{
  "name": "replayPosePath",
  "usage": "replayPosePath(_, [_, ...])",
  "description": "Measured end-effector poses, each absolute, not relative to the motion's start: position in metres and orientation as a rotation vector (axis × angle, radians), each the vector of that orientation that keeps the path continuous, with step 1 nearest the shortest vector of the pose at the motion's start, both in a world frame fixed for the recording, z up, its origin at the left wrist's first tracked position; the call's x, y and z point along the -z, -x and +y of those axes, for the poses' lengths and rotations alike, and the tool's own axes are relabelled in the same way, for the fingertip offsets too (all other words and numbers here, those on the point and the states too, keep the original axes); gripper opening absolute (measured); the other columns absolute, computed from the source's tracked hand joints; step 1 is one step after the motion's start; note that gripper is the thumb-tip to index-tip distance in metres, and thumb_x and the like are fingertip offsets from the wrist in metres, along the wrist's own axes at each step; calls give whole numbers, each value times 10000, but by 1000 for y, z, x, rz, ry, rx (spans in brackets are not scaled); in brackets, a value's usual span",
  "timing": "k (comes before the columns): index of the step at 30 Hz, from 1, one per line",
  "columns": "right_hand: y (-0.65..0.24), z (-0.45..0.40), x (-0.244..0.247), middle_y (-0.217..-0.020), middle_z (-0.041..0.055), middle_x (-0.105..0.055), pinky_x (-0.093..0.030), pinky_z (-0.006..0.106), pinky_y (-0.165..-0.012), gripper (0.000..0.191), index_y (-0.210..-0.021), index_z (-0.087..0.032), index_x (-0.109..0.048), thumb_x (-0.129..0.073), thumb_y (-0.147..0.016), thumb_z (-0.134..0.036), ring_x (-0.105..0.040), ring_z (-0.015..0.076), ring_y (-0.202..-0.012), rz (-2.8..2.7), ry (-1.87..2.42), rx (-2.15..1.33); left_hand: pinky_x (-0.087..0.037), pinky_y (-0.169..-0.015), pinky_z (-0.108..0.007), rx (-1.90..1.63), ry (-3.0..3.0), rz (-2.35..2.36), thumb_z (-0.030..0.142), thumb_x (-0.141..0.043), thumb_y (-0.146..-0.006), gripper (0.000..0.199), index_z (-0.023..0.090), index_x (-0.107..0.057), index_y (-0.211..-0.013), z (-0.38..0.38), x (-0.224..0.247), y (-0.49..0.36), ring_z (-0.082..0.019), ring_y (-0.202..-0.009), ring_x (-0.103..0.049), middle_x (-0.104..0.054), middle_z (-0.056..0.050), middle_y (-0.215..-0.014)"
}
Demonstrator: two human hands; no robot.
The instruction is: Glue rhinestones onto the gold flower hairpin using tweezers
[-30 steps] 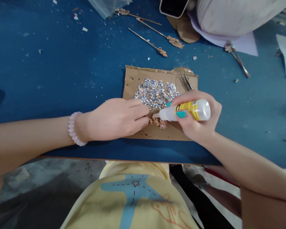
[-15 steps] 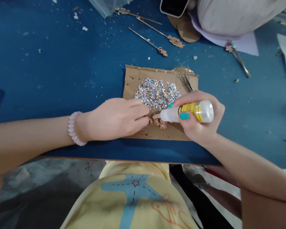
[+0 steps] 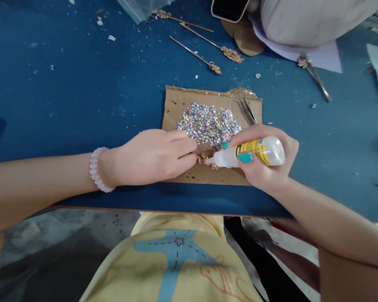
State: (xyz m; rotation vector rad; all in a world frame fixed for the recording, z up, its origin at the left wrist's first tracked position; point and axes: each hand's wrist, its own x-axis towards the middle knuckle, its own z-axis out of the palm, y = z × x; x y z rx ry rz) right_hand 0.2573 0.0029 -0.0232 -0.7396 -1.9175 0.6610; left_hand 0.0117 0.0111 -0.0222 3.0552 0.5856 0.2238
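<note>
A white plastic bottle with a yellow label (image 3: 248, 152) is gripped by the right hand (image 3: 267, 161), closed around it with the thumb on the near side. The bottle is tilted, and its narrow tip is brought down to a small gold-coloured metal ornament with pink parts (image 3: 204, 159); whether the metal is touched by the tip cannot be told. The left end of the ornament is pinched by the closed fingers of the left hand (image 3: 154, 157) (much of that grip is hidden beneath the knuckles). The ornament is held over the near part of a flat brown cardboard piece (image 3: 182, 176), which is laid on a blue tabletop (image 3: 82, 84).

Just beyond the ornament, a pile of small glittering blue, white and silver stones (image 3: 204, 123) is spread on the cardboard. Beside the pile, near the right fingers, a pair of grey metal tweezers (image 3: 247, 110) is seen. Farther off, three gold-coloured hairpins with ornate heads (image 3: 231, 54) are laid on the tabletop, and a slender metal clip with a pinkish floral head (image 3: 315, 77) is placed well apart to the right.
</note>
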Motion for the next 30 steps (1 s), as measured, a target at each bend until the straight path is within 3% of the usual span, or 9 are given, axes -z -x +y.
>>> replayPosePath(20, [-255, 1, 25, -635, -8, -718, -509, 274, -443, 275, -852, -261, -722, -631, -989, -481, -644, 125, -515, -1898, 776, -672, -345, -554, -337, -420, -3146, 481, 89, -336, -1059, 432, 134, -738, -909, 11, 25, -10, -212, -760, -615, -719, -89, -891])
replayPosePath(30, [-254, 0, 25, -628, -18, -714, -505, 259, -452, 259, -813, -236, -707, -677, -957, -448, -636, 120, -504, -1849, 790, -721, -366, -557, -336, -259, -3001, 626, 131, -362, -1035, 429, 185, -736, -833, 10, 20, -14, -210, -775, -628, -729, -79, -881])
